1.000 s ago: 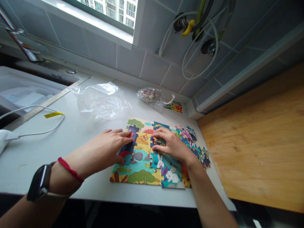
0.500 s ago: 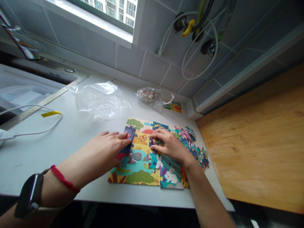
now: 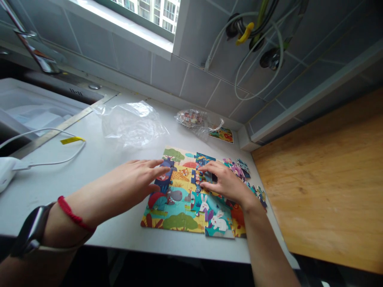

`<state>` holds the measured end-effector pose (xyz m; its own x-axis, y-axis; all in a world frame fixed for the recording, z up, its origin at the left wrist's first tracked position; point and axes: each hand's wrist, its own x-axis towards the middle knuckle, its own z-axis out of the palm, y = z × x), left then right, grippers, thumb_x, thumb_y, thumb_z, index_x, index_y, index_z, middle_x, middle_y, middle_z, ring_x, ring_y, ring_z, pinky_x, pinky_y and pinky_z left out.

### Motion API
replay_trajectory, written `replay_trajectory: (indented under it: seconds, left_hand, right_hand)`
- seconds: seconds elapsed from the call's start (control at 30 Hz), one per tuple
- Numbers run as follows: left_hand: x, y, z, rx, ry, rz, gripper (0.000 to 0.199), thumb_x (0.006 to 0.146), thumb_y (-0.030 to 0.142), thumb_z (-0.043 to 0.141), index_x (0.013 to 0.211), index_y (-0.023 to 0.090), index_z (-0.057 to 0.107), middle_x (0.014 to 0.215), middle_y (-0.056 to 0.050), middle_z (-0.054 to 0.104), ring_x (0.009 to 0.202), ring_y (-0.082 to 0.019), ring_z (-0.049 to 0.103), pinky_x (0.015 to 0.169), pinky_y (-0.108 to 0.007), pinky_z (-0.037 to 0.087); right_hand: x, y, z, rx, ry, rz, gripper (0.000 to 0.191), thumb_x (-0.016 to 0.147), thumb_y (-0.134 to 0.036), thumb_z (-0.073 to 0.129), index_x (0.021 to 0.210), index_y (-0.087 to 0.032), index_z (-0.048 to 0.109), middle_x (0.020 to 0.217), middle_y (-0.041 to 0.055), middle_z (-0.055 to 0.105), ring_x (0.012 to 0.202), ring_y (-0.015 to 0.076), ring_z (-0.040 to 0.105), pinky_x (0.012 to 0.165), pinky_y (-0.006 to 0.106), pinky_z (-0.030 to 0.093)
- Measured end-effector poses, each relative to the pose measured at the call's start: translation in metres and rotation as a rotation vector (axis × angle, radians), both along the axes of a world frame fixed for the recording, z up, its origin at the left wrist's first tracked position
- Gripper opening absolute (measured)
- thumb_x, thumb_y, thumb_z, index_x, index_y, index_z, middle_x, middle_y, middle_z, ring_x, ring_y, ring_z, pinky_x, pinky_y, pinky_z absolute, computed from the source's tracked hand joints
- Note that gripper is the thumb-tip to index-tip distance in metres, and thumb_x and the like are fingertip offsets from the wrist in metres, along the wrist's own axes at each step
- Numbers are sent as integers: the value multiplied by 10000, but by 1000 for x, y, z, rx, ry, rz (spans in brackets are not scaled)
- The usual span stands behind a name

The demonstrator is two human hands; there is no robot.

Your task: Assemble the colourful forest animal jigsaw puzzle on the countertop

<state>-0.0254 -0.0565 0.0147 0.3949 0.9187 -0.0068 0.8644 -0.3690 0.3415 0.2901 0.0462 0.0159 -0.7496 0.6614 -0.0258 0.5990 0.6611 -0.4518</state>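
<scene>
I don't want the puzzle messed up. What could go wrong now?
The right forearm is beside the loose pieces, so it might brush them and scatter them.

The rabbit pieces seem to lie over part of the jungle puzzle. The right hand is close by, so a bump could slide them.

The left hand is by the dark blue pieces, so a nudge might push those out of place.

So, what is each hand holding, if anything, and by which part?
Left hand: nothing visibly held. Right hand: fingers over a dark puzzle piece; whether they grip it cannot be told.
</scene>
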Motion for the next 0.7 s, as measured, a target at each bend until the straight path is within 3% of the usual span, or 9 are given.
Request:
replay_trajectory:
  seconds: [0.2, 0.37, 0.7]
  left_hand:
    - [-4, 7, -1, -137, 58, -6, 950, 641, 415, 951, 1510, 345, 573, 1594, -94, 537, 1448, -434, 507, 1172, -553, 454]
    - [4, 9, 1, -160, 117, 6, 889, 621, 308, 967, 1445, 333, 633, 1641, -101, 473, 1447, -428, 509, 1177, -538, 452]
    - [2, 13, 3, -142, 52, 26, 804, 627, 296, 955, 1381, 324, 679, 1572, -93, 559, 1406, -403, 559, 1154, -508, 479]
  right_hand:
    - [-4, -2, 0, 3, 7, 3, 306, 905, -243, 807, 1196, -262, 715, 1164, 65, 719, 1114, 244, 645, 1003, 438, 527]
    - [-5, -2, 0, 18, 19, 3, 318, 897, -242, 812, 1200, -255, 717, 1159, 72, 715, 1115, 248, 644, 995, 432, 531]
    - [-4, 0, -5, 26, 54, -4, 354, 881, -271, 826, 1222, -260, 730, 1176, 75, 735, 1116, 252, 667, 989, 426, 541]
